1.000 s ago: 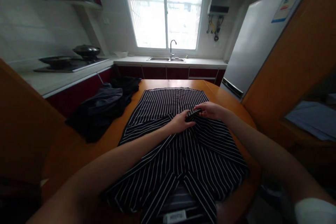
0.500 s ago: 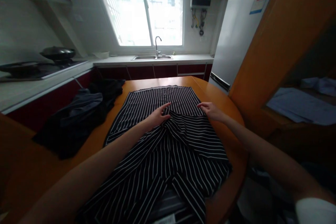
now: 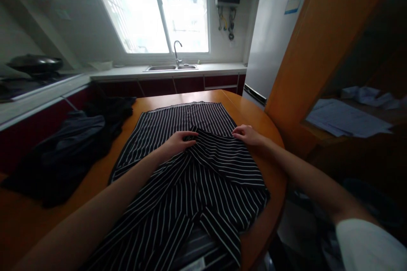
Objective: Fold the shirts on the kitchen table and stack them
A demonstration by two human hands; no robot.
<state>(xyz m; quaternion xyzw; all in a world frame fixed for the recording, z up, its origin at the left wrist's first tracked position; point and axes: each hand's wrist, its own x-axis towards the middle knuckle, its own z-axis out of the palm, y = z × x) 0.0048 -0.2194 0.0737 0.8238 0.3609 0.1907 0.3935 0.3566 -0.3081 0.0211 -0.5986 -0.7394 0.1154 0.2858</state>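
Observation:
A black shirt with white stripes (image 3: 203,178) lies spread on the round wooden table, its collar toward me and its hem at the far side. Both sleeves are folded inward across the front. My left hand (image 3: 178,143) pinches the cuff end of the right-side sleeve (image 3: 225,152) near the shirt's middle, thumb below and fingers above. At the sleeve's outer upper edge, by the shirt's right side, my right hand (image 3: 249,135) has thumb and fingers closed on the cloth. A pale label (image 3: 194,265) shows inside the collar at the bottom.
Dark crumpled clothes (image 3: 63,148) lie on the left of the wooden table (image 3: 251,108). Beyond it stand a counter with a sink (image 3: 170,67) and a pan (image 3: 34,63) on the stove. A fridge (image 3: 270,34) and papers (image 3: 346,116) are on the right.
My hands have moved apart and spread the right-side sleeve flatter across the shirt. Open half a second ago, the left hand is now closed on the cuff. The view has turned rightward.

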